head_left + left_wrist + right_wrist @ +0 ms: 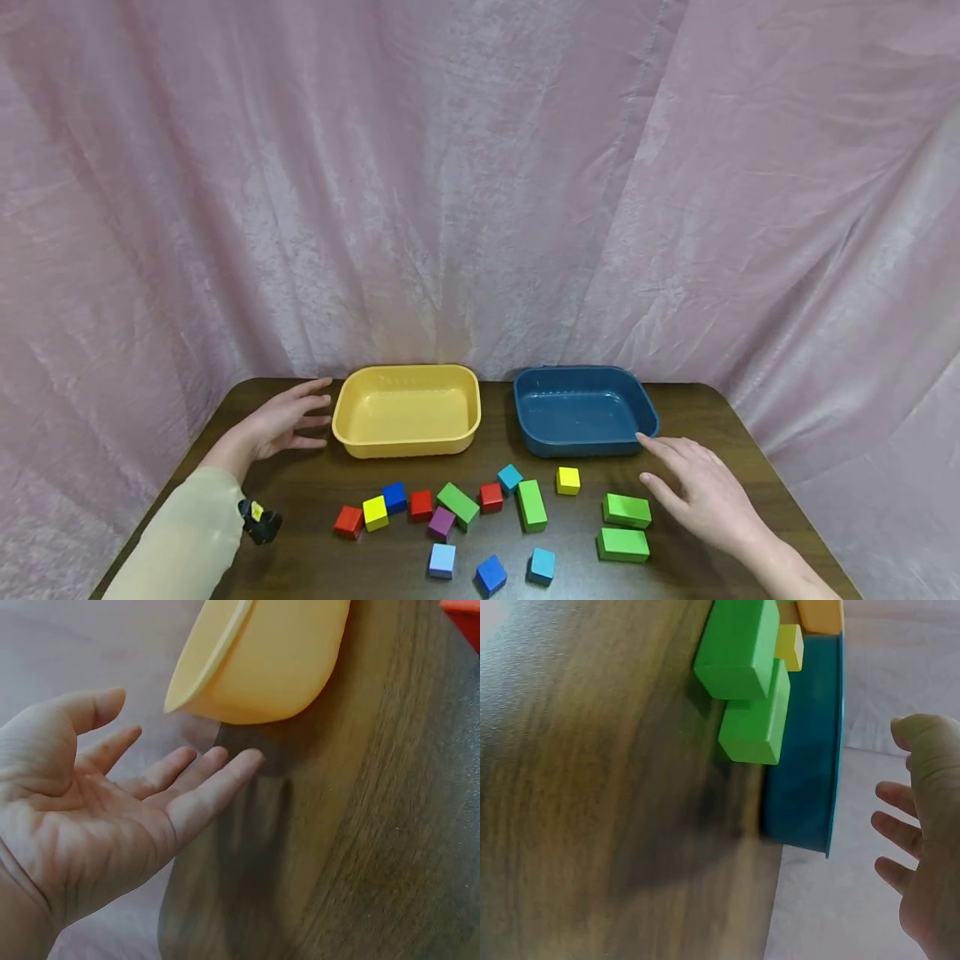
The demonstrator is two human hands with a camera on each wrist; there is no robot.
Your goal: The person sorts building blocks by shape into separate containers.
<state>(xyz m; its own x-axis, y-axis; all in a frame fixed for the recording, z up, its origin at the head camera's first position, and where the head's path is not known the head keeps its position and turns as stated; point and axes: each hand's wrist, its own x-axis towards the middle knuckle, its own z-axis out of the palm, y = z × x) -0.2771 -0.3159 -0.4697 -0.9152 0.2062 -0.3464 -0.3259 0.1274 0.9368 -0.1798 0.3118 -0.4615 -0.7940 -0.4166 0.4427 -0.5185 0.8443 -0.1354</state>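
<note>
My left hand (pixel 281 421) hovers just left of the yellow bin (pixel 405 446), fingers spread and holding nothing. In the left wrist view its palm faces up beside the bin's end. My right hand (pixel 701 492) holds nothing near the front right corner of the blue bin (pixel 585 446); whether a fingertip touches the rim I cannot tell. Two green blocks (pixel 627 511) (pixel 623 545) lie left of that hand. In front of the bins are a yellow cube (pixel 567 481), a green block (pixel 532 506), a purple cube (pixel 442 523) and a red cube (pixel 348 522).
More cubes lie on the brown table (pixel 300 550), including a light blue one (pixel 442 560), a blue one (pixel 491 575) and a teal one (pixel 542 566). A pink curtain (pixel 480 183) hangs right behind the bins. Both bins look bare inside.
</note>
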